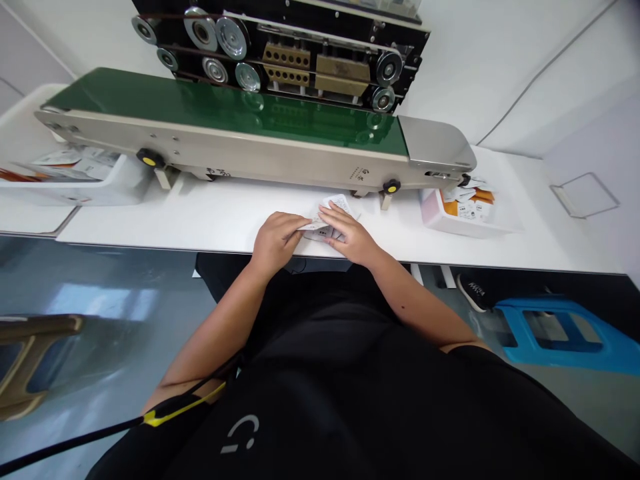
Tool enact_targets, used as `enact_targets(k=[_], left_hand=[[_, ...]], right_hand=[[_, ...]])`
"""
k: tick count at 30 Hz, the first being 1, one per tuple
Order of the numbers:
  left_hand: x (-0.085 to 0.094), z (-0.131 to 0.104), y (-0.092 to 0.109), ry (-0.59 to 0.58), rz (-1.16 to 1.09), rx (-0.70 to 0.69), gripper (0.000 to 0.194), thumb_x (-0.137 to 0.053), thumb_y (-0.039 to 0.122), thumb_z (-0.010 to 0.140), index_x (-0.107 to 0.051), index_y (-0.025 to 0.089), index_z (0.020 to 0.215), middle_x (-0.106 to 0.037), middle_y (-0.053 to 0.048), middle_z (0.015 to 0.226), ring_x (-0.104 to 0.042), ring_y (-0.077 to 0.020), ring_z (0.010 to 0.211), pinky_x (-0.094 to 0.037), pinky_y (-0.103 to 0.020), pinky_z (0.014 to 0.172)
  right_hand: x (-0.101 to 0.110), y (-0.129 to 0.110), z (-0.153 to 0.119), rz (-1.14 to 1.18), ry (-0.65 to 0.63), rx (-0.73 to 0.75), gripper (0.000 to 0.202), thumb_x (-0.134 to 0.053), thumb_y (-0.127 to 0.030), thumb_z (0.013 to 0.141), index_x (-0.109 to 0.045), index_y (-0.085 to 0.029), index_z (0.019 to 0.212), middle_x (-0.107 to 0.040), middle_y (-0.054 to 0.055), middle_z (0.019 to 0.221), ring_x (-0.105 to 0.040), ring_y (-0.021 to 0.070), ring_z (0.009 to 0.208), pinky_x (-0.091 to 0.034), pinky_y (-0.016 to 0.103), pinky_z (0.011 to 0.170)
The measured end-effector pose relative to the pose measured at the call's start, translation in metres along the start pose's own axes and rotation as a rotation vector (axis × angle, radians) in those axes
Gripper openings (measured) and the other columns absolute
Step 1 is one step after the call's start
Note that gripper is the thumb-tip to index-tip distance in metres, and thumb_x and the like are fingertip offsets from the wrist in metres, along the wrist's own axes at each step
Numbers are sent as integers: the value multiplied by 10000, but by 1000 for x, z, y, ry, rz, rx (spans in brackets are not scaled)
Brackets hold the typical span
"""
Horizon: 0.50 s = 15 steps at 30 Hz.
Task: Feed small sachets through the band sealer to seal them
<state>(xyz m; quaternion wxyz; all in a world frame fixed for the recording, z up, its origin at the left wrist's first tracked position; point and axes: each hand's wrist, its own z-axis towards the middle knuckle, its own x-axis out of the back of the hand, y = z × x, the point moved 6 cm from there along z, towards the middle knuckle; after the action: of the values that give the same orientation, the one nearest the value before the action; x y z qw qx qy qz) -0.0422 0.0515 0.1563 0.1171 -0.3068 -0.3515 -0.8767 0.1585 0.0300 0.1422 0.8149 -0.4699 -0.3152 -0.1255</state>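
Observation:
Near the front edge of the white table (225, 230), several white printed packets (340, 200) lie between my hands. My left hand (277, 240) pinches the left edge of a white packet, which is lifted a little off the table. My right hand (353, 237) rests over the packets from the right, its fingers slightly spread and touching the printed surface. The lower packets are partly hidden under my fingers.
A sealing machine (300, 67) with a green conveyor belt (200, 103) stands behind my hands. White bins hold packets at left (115, 183) and right (450, 223). A blue stool (565, 353) is at lower right, a brown stool (30, 373) at lower left.

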Motion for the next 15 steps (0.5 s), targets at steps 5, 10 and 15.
enact_targets(k=[5, 10, 15], left_hand=[[15, -5, -12, 146, -127, 174, 297, -579, 424, 1031, -765, 193, 1022, -763, -84, 992, -689, -208, 904, -551, -350, 847], [7, -9, -30, 114, -478, 391, 421, -674, 505, 965, -679, 178, 1229, -753, -80, 1049, -711, -189, 850, -583, -286, 725], [-1, -8, -34, 70, -670, 402, 545, -757, 476, 908, -614, 186, 1348, -744, -96, 1095, -730, -181, 846, -616, -280, 729]], right_hand=[[5, 2, -4, -21, 108, -37, 505, -435, -394, 1097, -447, -385, 1602, -463, -15, 1662, -248, 242, 1637, -267, 581, 1332], [11, -6, -7, -56, 146, -44, 531, -510, -431, 1066, -474, -366, 1592, -542, 31, 1604, -424, 269, 1555, -354, 559, 1296], [9, -16, -8, -42, 116, 65, 513, -603, -396, 1024, -558, -329, 1531, -702, 74, 1405, -635, 272, 1318, -517, 534, 1139]])
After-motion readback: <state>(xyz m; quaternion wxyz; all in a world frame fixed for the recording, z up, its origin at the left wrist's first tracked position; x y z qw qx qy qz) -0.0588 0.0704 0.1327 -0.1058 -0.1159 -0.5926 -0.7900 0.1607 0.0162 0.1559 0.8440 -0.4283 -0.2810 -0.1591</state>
